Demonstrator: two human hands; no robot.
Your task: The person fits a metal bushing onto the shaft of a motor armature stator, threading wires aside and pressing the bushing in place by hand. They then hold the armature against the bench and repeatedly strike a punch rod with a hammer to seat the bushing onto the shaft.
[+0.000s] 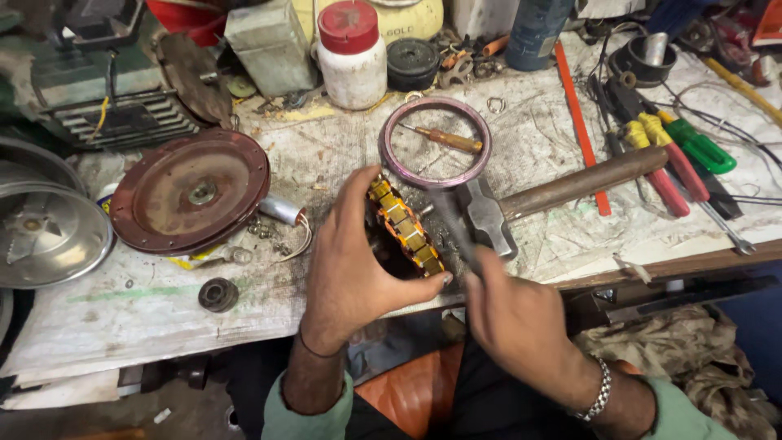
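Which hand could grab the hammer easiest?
The right hand, probably. It is nearest the hammer, whose head lies just above its fingers, though it already holds a thin blurred tool. The left hand is busy gripping the round coil part.

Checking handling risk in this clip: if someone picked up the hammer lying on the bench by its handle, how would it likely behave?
The hammer would probably feel stiff and head-heavy: its metal head looks bulky beside the slimmer brown handle. It seems unlikely to roll, since the head lies flat on the workbench. The handle looks worn and smooth, so grip may be a little slippery. The right hand is close to its head.
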